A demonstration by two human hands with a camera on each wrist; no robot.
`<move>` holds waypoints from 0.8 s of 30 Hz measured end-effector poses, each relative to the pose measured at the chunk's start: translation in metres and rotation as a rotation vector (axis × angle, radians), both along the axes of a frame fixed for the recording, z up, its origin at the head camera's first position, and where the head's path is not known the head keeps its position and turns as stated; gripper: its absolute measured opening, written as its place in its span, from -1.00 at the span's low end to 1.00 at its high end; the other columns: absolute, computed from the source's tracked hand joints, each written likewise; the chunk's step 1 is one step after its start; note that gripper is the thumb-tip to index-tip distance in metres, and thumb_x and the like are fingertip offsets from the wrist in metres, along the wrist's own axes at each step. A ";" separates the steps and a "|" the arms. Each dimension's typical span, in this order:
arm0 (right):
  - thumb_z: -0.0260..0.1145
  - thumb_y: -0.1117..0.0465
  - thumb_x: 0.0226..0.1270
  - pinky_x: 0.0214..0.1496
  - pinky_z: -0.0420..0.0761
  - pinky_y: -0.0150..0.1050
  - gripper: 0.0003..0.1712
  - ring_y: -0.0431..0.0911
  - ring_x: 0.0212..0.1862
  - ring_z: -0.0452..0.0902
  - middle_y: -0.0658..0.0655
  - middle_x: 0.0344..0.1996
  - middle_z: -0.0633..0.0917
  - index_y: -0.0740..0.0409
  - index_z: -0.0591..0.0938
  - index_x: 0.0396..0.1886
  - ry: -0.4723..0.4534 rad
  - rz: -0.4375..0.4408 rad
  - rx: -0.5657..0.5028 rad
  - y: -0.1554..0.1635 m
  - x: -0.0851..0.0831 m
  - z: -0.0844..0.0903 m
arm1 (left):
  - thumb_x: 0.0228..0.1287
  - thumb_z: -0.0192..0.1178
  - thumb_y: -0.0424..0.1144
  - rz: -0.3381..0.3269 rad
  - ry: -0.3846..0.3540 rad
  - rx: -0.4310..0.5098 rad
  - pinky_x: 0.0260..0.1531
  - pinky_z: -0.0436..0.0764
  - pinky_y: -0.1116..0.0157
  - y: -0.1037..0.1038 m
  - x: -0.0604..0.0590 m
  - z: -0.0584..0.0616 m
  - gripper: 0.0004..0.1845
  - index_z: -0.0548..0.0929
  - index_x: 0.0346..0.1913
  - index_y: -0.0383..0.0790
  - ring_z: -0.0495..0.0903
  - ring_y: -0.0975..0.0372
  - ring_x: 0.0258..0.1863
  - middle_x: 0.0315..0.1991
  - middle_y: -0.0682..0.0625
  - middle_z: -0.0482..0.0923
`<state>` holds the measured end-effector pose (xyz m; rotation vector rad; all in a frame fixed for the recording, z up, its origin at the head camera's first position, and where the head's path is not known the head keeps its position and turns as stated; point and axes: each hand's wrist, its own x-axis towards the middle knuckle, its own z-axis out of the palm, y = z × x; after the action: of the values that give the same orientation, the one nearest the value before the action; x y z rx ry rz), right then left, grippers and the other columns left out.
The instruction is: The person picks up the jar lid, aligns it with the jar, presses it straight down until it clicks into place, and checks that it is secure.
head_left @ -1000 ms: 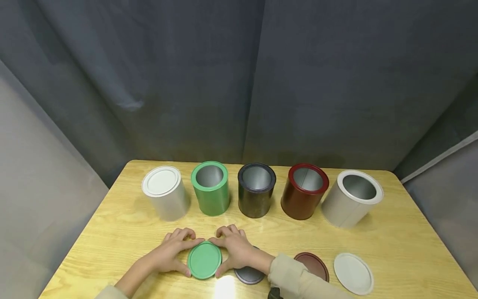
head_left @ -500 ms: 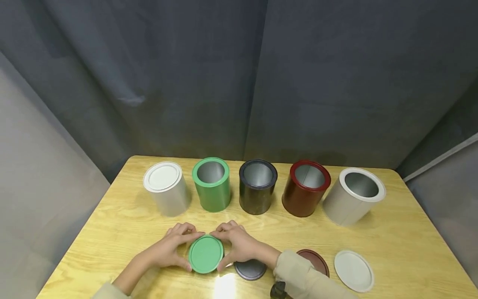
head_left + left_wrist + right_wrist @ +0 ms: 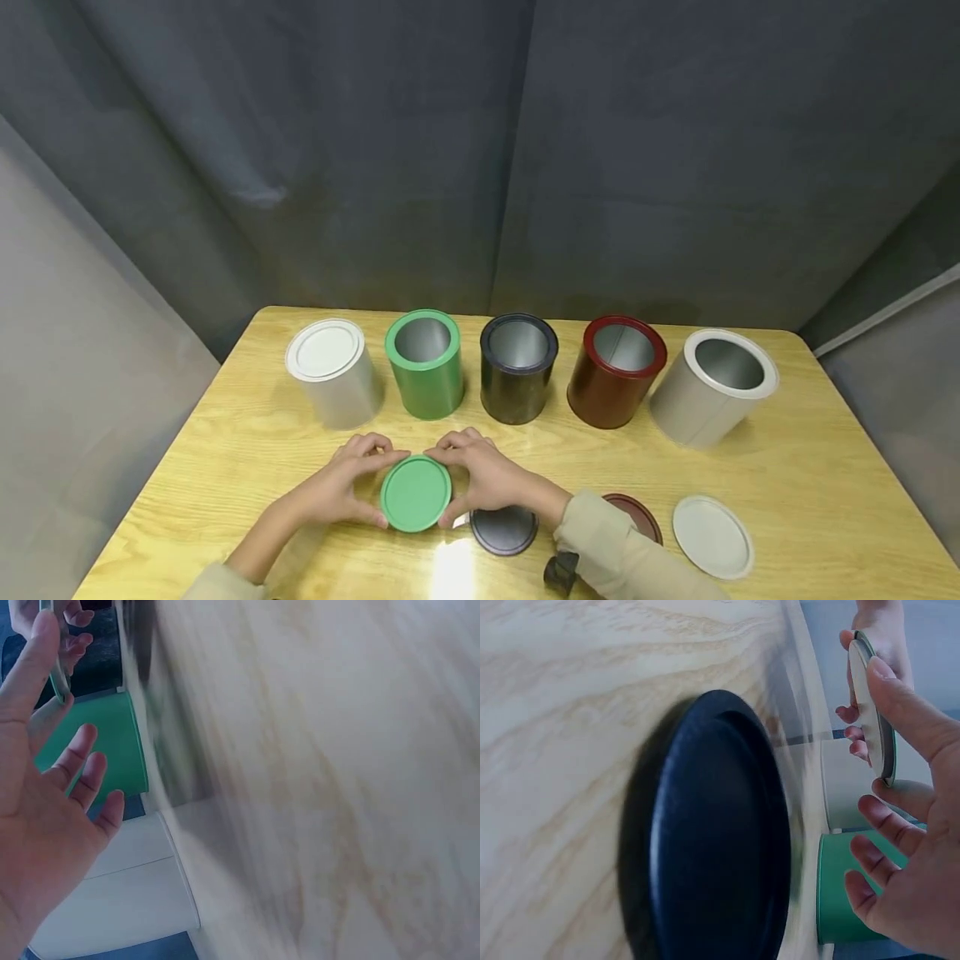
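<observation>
Both hands hold a round green lid (image 3: 415, 493) by its rim, lifted a little above the table in front of the cans. My left hand (image 3: 360, 490) pinches its left edge, my right hand (image 3: 468, 487) its right edge. Just beyond stands the open green can (image 3: 423, 362). In the left wrist view the left hand (image 3: 45, 802) shows thumb and fingertip on the lid's edge (image 3: 56, 671), with the green can (image 3: 105, 750) behind. The right wrist view shows the right hand (image 3: 915, 847) on the lid (image 3: 870, 705), above a black lid (image 3: 720, 832).
A row stands across the wooden table (image 3: 825, 467): a white can with its lid on (image 3: 330, 371), then open black (image 3: 518, 367), dark red (image 3: 615, 369) and white (image 3: 712, 396) cans. Black (image 3: 504, 529), dark red (image 3: 639, 512) and white (image 3: 711, 536) lids lie at the front right.
The two hands have raised the green lid off the table and carried it slightly away, toward the cans. More of the black lid beneath the right wrist now shows.
</observation>
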<state>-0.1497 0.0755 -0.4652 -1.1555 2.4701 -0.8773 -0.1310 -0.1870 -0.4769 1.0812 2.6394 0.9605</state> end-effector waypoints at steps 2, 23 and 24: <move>0.53 -0.12 -0.29 0.04 0.23 -0.21 -0.04 -0.22 -0.01 0.21 -0.09 -0.02 0.46 0.11 0.45 0.21 -0.005 -0.003 -0.002 0.000 0.000 0.002 | -0.26 0.39 0.14 0.002 0.006 0.009 -0.08 0.26 0.04 0.000 0.000 0.002 -0.16 0.46 0.19 -0.13 0.21 0.23 -0.03 -0.04 0.15 0.28; 0.54 -0.10 -0.27 0.04 0.33 -0.18 -0.08 -0.15 0.03 0.25 -0.05 0.00 0.47 0.11 0.47 0.19 0.045 -0.036 -0.095 0.002 -0.008 0.019 | -0.33 0.51 -0.15 0.067 0.125 0.121 -0.08 0.38 0.13 -0.002 -0.005 0.021 -0.28 0.56 0.06 -0.24 0.29 0.20 -0.03 -0.06 0.06 0.39; 0.54 -0.09 -0.28 0.03 0.34 -0.18 -0.08 -0.15 0.02 0.26 -0.05 -0.01 0.48 0.11 0.48 0.18 0.053 -0.037 -0.101 0.003 -0.009 0.020 | -0.33 0.51 -0.16 0.071 0.120 0.123 -0.08 0.38 0.11 -0.002 -0.006 0.023 -0.28 0.56 0.06 -0.24 0.29 0.20 -0.03 -0.06 0.06 0.40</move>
<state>-0.1588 0.0781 -0.4448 -1.1835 2.5232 -1.0052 -0.1370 -0.1891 -0.4543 1.1104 2.7637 1.1199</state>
